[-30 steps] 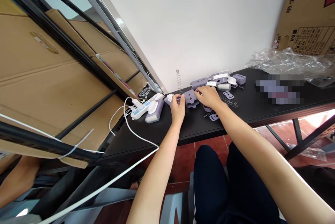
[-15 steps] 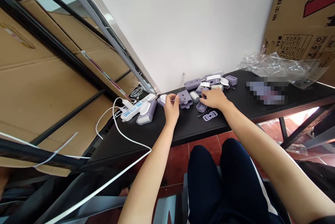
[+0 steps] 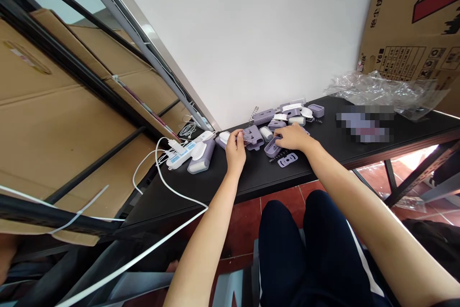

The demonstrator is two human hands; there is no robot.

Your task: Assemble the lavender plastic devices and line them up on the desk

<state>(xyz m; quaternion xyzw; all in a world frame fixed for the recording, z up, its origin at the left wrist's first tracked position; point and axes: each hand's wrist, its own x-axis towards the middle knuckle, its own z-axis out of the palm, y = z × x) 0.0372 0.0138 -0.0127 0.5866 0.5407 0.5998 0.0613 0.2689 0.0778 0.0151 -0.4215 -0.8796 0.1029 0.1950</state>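
- Left hand (image 3: 235,149): resting on the black table (image 3: 323,163) near its middle; fingers curled and pinching a purple housing part (image 3: 252,136) by its left end; a small white-capped piece (image 3: 223,137) lies just beside the fingers.
- Right hand (image 3: 293,137): palm down on the table, to the right of the left hand; fingers bent and closed lightly on a small purple tray-like shell (image 3: 272,147); whether the shell is lifted off the table cannot be told.
- Flat purple slotted plate (image 3: 288,159): lying on the table toward its near edge, just in front of the right hand.
- White cylinder piece (image 3: 266,133): between the housing part and the right hand.
- Heap of purple and white parts (image 3: 291,111): toward the far edge of the table by the wall, behind both hands.
- White power strip (image 3: 180,153): near the left end of the table, with a white cable (image 3: 168,187) running off the left edge; a purple-and-white assembled unit (image 3: 200,155) touching it on the right.
- Clear plastic wrap (image 3: 381,90): at the far right corner of the table; a cardboard box (image 3: 413,24) stands behind it.
- Blurred-out patch (image 3: 362,125): on the right part of the table; contents cannot be told.
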